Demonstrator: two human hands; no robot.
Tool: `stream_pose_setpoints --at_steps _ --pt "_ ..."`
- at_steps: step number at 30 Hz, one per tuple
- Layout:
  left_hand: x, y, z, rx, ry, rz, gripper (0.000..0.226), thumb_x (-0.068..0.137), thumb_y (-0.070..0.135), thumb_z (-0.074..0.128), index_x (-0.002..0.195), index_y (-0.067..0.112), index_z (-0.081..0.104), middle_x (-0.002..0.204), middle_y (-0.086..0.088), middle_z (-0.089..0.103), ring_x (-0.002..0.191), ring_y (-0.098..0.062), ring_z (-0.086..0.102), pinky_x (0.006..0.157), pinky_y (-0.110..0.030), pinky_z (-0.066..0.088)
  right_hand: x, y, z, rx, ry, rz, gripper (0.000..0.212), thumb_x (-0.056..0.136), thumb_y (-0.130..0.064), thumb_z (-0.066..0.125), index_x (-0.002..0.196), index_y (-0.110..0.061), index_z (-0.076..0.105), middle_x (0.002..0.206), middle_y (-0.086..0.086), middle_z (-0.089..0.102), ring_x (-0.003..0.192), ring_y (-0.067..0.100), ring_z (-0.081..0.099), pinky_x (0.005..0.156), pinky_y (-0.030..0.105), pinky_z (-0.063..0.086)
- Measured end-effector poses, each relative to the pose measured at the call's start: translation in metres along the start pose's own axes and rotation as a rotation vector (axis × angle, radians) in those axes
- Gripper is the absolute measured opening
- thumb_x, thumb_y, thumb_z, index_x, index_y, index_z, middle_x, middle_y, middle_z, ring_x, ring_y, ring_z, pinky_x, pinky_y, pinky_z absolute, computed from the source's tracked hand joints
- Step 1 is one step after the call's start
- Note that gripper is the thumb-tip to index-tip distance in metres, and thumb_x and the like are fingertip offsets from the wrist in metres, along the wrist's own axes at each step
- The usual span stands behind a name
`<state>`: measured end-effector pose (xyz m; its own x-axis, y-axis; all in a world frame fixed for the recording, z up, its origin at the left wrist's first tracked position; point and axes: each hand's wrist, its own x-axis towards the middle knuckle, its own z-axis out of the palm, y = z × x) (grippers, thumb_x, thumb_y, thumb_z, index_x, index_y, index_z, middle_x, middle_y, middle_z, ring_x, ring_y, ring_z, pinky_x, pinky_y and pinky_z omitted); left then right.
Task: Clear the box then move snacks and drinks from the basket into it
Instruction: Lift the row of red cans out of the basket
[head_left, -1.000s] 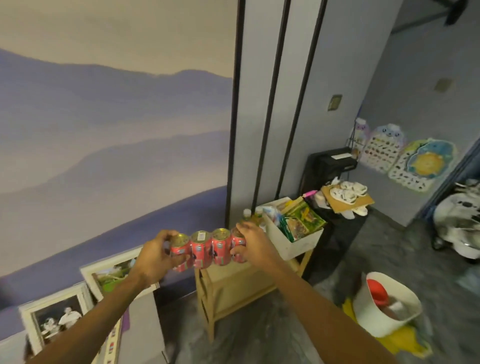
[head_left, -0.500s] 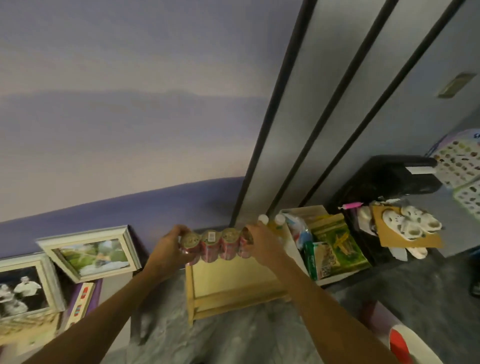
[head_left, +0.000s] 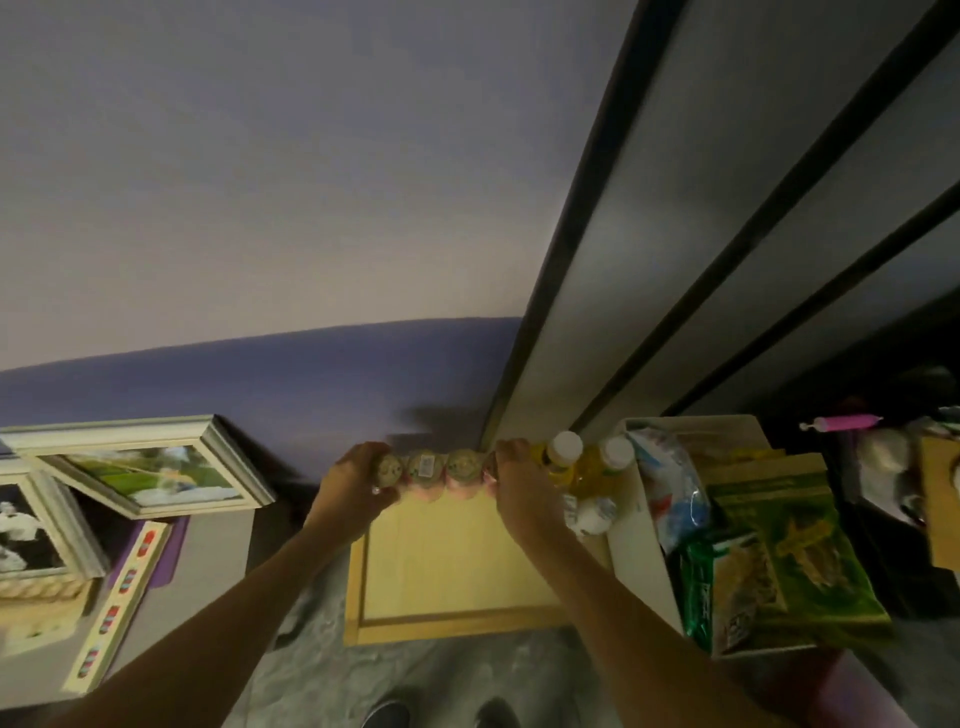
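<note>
A row of red drink cans (head_left: 427, 474) sits at the far edge of a small wooden table (head_left: 452, 561), against the wall. My left hand (head_left: 358, 488) grips the left end can and my right hand (head_left: 519, 480) grips the right end can. Just right of the cans stand yellow drink bottles (head_left: 571, 465) with white caps. A white box (head_left: 644, 561) on the right of the table holds green snack bags (head_left: 784, 566) and a blue and white packet (head_left: 675, 488).
Framed pictures (head_left: 150, 467) lean against the purple wall on the left, above a grey cabinet top (head_left: 208, 551). A dark unit (head_left: 883, 493) with a pink item stands at the right. My shoes (head_left: 441, 714) show on the grey floor below.
The view has tilted down and moved closer to the table. Both hands have carried the row of cans down to the table's far edge, beside the bottles.
</note>
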<state>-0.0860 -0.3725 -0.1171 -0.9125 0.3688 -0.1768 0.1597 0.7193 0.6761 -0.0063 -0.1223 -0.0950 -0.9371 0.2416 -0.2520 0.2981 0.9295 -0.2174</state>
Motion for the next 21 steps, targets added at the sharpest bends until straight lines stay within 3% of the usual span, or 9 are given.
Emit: stream_pose_setpoints --at_steps 3,6,10,14,21 --pt "0.001 -0.009 0.014 0.002 0.022 -0.041 0.059 0.076 0.019 0.092 0.125 0.023 0.061 0.113 0.001 0.069 0.1 -0.017 0.067 0.088 -0.038 0.059 0.009 0.0 0.024 -0.062 -0.027 0.034 0.045 0.086 -0.004 0.08 0.126 -0.01 0.061 0.123 0.013 0.061 0.101 0.028 0.07 0.076 0.034 0.061" --pt "0.001 -0.011 0.023 -0.009 0.019 -0.068 0.059 0.075 0.017 0.093 0.124 0.025 0.061 0.112 0.004 0.067 0.098 -0.016 0.067 0.087 -0.037 0.059 0.013 0.002 0.041 -0.052 -0.017 -0.024 0.05 0.091 -0.01 0.076 0.136 -0.014 0.054 0.129 0.011 0.059 0.114 0.025 0.061 0.091 0.031 0.054" --pt "0.001 -0.017 0.029 0.013 0.007 -0.055 0.058 0.076 0.02 0.093 0.123 0.028 0.059 0.112 0.007 0.066 0.097 -0.013 0.067 0.085 -0.034 0.06 0.019 0.015 0.047 0.018 0.077 0.004 0.029 0.099 -0.032 0.063 0.126 -0.039 0.057 0.121 -0.016 0.059 0.111 0.001 0.053 0.098 0.014 0.037" --pt "-0.001 -0.02 0.03 0.059 0.008 -0.025 0.059 0.079 0.024 0.091 0.125 0.03 0.056 0.115 0.007 0.065 0.096 -0.013 0.067 0.082 -0.035 0.061 0.013 0.006 0.067 -0.152 0.075 -0.078 0.042 0.098 -0.006 0.057 0.14 -0.01 0.052 0.131 0.013 0.058 0.118 0.026 0.059 0.095 0.031 0.052" --pt "0.0 -0.028 0.032 0.155 0.006 0.005 0.063 0.081 0.036 0.088 0.131 0.033 0.05 0.121 0.008 0.065 0.095 -0.015 0.07 0.078 -0.038 0.062 0.005 -0.002 0.057 -0.118 0.097 0.027 0.068 0.068 0.001 0.091 0.131 -0.001 0.066 0.124 0.019 0.069 0.103 0.033 0.072 0.072 0.034 0.065"
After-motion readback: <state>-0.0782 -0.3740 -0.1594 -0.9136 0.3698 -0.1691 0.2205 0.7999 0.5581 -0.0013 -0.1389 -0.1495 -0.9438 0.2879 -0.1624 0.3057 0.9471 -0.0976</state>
